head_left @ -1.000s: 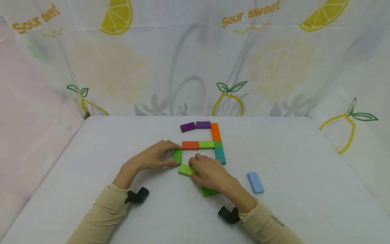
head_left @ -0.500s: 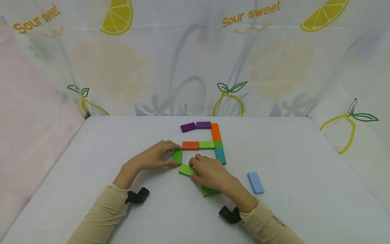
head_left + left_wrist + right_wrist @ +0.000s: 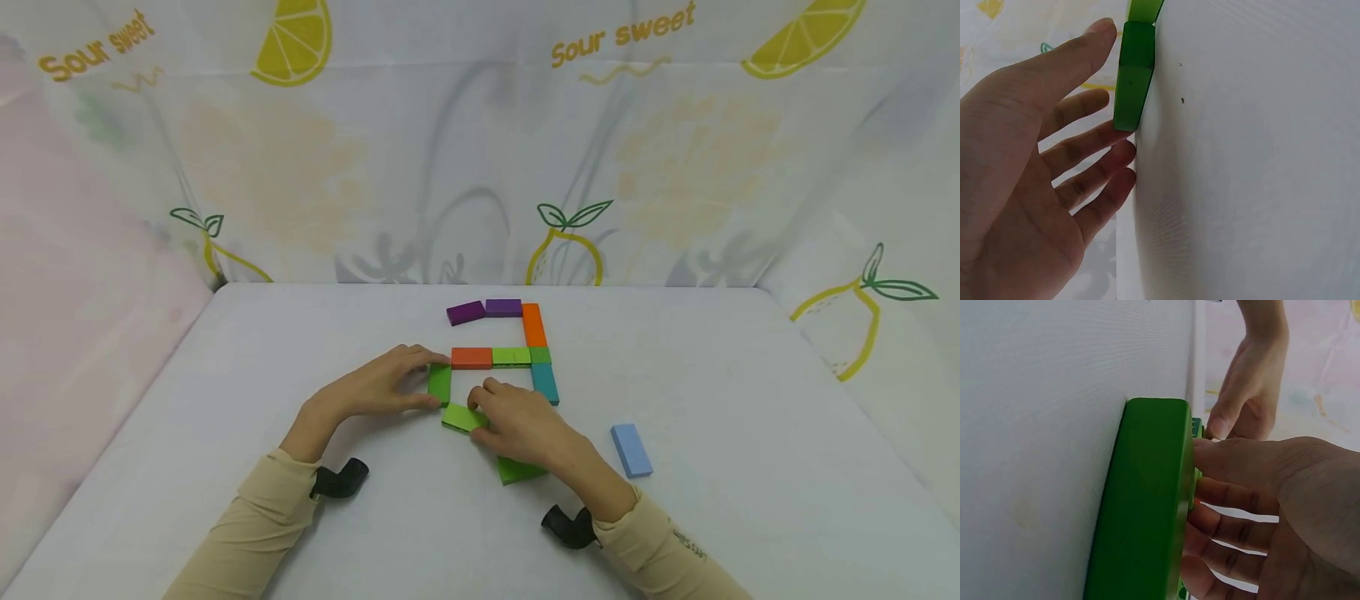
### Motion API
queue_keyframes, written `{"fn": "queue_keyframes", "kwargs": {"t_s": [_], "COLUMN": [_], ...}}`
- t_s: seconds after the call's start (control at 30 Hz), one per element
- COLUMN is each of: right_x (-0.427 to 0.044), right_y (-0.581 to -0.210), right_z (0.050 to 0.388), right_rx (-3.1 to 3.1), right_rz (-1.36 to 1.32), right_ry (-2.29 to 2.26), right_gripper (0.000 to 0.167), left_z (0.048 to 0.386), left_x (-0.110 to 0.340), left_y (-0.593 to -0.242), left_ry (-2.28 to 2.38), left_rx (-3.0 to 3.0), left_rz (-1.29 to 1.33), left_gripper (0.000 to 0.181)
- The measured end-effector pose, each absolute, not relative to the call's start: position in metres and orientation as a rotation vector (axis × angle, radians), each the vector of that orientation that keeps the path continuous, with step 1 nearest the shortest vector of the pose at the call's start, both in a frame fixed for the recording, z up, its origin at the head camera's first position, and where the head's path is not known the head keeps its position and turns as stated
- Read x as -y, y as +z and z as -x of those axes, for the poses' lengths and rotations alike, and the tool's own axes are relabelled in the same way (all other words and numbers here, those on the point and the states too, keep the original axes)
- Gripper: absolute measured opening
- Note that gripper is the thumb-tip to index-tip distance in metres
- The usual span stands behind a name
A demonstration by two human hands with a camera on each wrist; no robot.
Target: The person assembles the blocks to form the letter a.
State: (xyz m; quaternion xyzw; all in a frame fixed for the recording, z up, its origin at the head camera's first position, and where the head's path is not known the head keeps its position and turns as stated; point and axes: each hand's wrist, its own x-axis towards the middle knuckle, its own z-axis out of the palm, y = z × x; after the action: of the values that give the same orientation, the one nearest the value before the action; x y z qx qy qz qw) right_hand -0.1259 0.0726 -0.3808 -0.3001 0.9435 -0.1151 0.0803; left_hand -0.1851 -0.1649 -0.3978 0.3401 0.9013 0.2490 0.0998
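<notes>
In the head view my left hand [image 3: 386,383] spans a green block [image 3: 439,383], thumb at its near end and fingertips at its far end. My right hand [image 3: 517,423] pinches a light green block [image 3: 461,418] between thumb and fingers; its right end is hidden under the hand. These two blocks meet near a corner. Beneath the right wrist lies another green block [image 3: 519,472], large in the right wrist view [image 3: 1141,500]. In the left wrist view the left thumb and fingers [image 3: 1085,153] are beside the green block.
A row holds a red-orange block [image 3: 472,358], a light green one [image 3: 512,357] and a small green one [image 3: 540,355]. A teal block [image 3: 545,383], an orange block [image 3: 534,325] and purple blocks [image 3: 503,308] adjoin. A light blue block [image 3: 632,450] lies apart at right.
</notes>
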Motion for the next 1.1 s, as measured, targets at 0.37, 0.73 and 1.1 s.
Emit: {"fn": "queue_keyframes", "kwargs": {"t_s": [0.37, 0.73, 1.1], "right_x": [-0.092, -0.124, -0.125], "right_y": [-0.378, -0.362, -0.362], "right_z": [0.126, 0.128, 0.124], "right_rx": [-2.744, -2.49, -2.364], "right_rz": [0.85, 0.963, 0.992], "right_ry": [-0.451, -0.525, -0.434], "right_gripper": [0.029, 0.017, 0.023], "left_z": [0.184, 0.169, 0.164], "left_x": [0.159, 0.139, 0.129], "left_y": [-0.391, -0.38, -0.391], "left_ry": [0.68, 0.695, 0.612], "left_rx": [-2.737, -2.654, -2.538], "left_rz": [-1.076, -1.183, -1.267], "left_gripper": [0.058, 0.042, 0.036]}}
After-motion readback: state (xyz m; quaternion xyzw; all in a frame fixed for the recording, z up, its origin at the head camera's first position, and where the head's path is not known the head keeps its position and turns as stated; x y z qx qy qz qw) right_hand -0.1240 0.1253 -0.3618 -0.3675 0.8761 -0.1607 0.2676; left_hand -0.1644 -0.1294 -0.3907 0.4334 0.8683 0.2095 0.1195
